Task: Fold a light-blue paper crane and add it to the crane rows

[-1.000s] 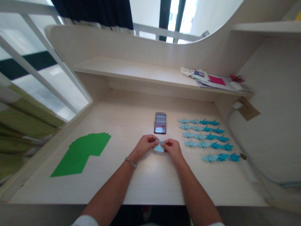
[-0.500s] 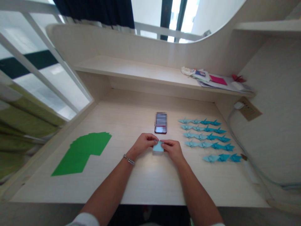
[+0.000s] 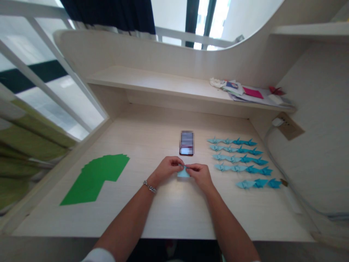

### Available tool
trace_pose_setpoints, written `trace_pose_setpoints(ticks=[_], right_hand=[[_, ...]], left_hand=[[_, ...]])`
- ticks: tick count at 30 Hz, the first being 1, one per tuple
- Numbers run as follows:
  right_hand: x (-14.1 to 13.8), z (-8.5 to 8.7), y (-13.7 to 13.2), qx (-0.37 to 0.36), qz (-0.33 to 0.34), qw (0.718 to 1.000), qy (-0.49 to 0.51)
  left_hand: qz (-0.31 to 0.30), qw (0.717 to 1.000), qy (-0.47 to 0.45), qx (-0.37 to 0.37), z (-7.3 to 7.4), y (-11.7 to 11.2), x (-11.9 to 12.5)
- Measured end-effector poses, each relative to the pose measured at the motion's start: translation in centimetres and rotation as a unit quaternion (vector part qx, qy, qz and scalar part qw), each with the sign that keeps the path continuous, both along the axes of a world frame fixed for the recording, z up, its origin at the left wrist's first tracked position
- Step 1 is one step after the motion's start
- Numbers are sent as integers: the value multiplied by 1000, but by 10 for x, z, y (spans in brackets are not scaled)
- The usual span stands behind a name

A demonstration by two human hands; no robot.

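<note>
A small piece of light blue folded paper (image 3: 183,173) lies on the desk between my hands. My left hand (image 3: 170,167) pinches its upper left part, thumb on top. From the other side my right hand (image 3: 200,174) grips its upper right part, thumb and fingertips close together. The fingers hide the paper's far edge. Just beyond the hands a phone (image 3: 187,143) lies face up, its screen lit. To the right, several blue origami cranes (image 3: 240,158) stand in rows, paler on the left and deeper blue on the right.
A fan of green paper sheets (image 3: 95,176) is spread on the left of the desk (image 3: 174,214). Papers and a pink sheet (image 3: 253,92) rest on the shelf above. A cable runs from the wall socket (image 3: 289,125) down the right side.
The far part of the blue paper has been turned up between the fingertips, so less of its face shows. Both hands stay at nearly the same spot.
</note>
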State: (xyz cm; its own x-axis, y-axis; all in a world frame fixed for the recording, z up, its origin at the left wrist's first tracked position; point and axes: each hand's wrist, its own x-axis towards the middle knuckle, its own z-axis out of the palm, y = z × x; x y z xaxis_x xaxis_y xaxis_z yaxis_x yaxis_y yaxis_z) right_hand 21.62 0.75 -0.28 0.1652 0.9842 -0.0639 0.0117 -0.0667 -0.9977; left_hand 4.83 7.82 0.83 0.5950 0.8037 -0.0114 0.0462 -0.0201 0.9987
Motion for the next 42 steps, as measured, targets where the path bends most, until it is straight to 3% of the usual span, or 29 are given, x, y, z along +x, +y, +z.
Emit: trace_pose_setpoints(ticks=[8, 15, 22, 26, 30, 42], right_hand=[[2, 10, -7, 63, 44, 996, -47], [0, 7, -5, 25, 48, 998, 21], [1, 4, -4, 27, 31, 999, -17], [1, 7, -5, -20, 59, 995, 76], [-4, 8, -4, -88, 41, 975, 199], [-5, -4, -1, -117, 18, 972, 204]], left_hand=[[-8, 1000, 16, 11, 1, 2, -10], [-15, 1000, 10, 14, 0, 1, -14], [19, 1000, -6, 13, -4, 3, -12], [15, 1000, -2, 9, -5, 2, -12], [-10, 1000, 7, 18, -3, 1, -11], [-7, 1000, 10, 2, -7, -2, -8]])
